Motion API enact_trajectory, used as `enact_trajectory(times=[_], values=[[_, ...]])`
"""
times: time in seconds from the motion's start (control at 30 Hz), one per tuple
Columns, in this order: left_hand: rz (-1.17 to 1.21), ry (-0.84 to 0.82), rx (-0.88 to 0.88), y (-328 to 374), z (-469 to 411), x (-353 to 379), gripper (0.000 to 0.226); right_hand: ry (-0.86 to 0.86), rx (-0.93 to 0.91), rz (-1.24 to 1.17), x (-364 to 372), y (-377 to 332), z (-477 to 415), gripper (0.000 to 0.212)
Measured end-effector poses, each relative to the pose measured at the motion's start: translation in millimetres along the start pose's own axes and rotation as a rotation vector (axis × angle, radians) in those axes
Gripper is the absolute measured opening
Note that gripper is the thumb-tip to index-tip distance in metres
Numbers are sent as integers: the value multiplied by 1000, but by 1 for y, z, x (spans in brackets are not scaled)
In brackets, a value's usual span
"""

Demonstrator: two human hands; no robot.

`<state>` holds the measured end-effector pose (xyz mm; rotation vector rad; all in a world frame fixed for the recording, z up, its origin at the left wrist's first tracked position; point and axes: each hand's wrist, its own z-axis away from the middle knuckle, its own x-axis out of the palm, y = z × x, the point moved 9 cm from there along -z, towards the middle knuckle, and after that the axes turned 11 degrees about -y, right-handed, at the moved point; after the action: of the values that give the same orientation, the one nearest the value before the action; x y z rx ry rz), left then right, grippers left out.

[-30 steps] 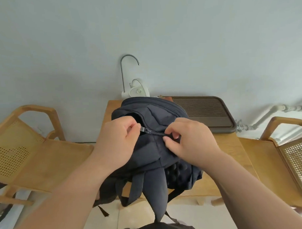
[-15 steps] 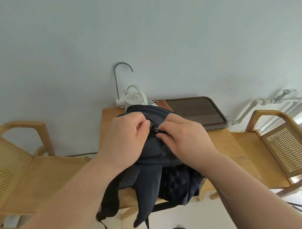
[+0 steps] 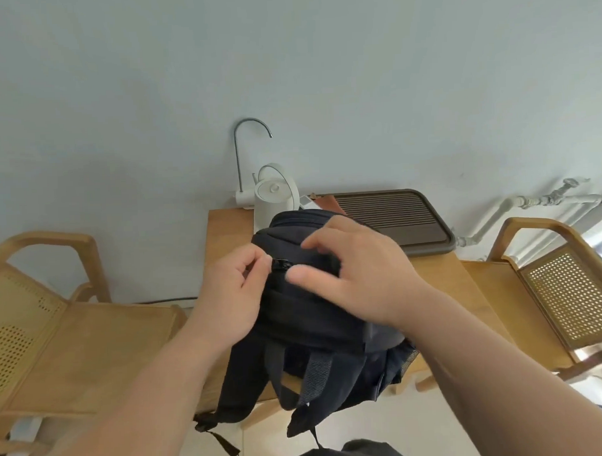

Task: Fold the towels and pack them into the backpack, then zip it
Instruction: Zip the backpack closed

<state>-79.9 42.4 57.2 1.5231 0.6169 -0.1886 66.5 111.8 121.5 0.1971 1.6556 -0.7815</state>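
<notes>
Dark navy backpack (image 3: pixel 313 316): sitting on the near end of a small wooden table (image 3: pixel 224 230), back panel toward the camera, its shoulder straps (image 3: pixel 315 374) hanging over the table edge toward the floor. Zipper slider (image 3: pixel 280 262): showing on the upper part of the bag, between the two hands; the seam beside it is looking closed, though the far side is hidden. Towels: none showing. Left hand (image 3: pixel 234 298): resting against the bag's left side, fingers curled in narrow with thumb and forefinger pinching together right at the slider; whether they are actually gripping the pull cannot be told. Right hand (image 3: pixel 355 270): lying across the top of the bag, fingers spread loose and blurred, thumb pointing toward the slider, holding nothing that can be seen. White kettle (image 3: pixel 274 198): standing behind the bag at the wall end of the table, beside a curved metal spout (image 3: pixel 237 151). Brown slatted tray (image 3: pixel 395 217): lying on the table behind and to the right of the bag. Wooden cane-backed chairs: one sitting at the left (image 3: pixel 57 338), one at the right (image 3: pixel 550 287).
</notes>
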Motion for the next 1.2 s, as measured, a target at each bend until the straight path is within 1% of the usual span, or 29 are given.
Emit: enact_trajectory(times=[0.03,0.07,0.1,0.2,0.27,0.4,0.5,0.63,0.77,0.83,0.87,0.93,1.0,1.03,1.07,1.13,1.2], values=[[19,-7,-2,-3,3,4,27,-38,-14,116,11,-14,-7,63],[23,-6,-7,-5,6,6,26,-72,-20,224,24,-23,-12,60],[9,-4,-12,-7,9,7,26,-99,-20,293,36,-26,-15,52],[-84,-48,-38,-19,17,15,25,-130,-14,327,62,-16,-14,21],[-140,-70,-62,-27,21,22,24,-95,-34,356,70,-8,-7,14],[-161,14,-80,-35,24,22,25,43,-74,415,71,15,12,18],[-145,25,-82,-37,22,19,24,98,-128,466,64,31,20,18],[-174,44,18,-16,14,25,26,174,-149,503,38,50,24,25],[-194,96,155,21,11,30,28,222,-230,548,-7,59,29,22],[-147,93,148,25,9,32,29,162,-211,519,-19,68,30,19],[-103,81,110,18,7,34,29,100,-168,480,-21,75,29,16],[49,19,-13,-8,6,42,30,-77,-25,386,-13,89,25,14],[231,-58,-117,-31,12,57,31,-253,96,355,5,93,22,8],[280,-85,-152,-38,16,66,32,-300,116,343,13,86,20,8],[303,-103,-174,-41,21,74,32,-295,115,305,18,74,18,15],[303,-109,-179,-42,27,83,30,-230,97,229,24,44,13,30],[313,-83,-185,-45,30,83,29,-202,55,321,36,21,11,51]])
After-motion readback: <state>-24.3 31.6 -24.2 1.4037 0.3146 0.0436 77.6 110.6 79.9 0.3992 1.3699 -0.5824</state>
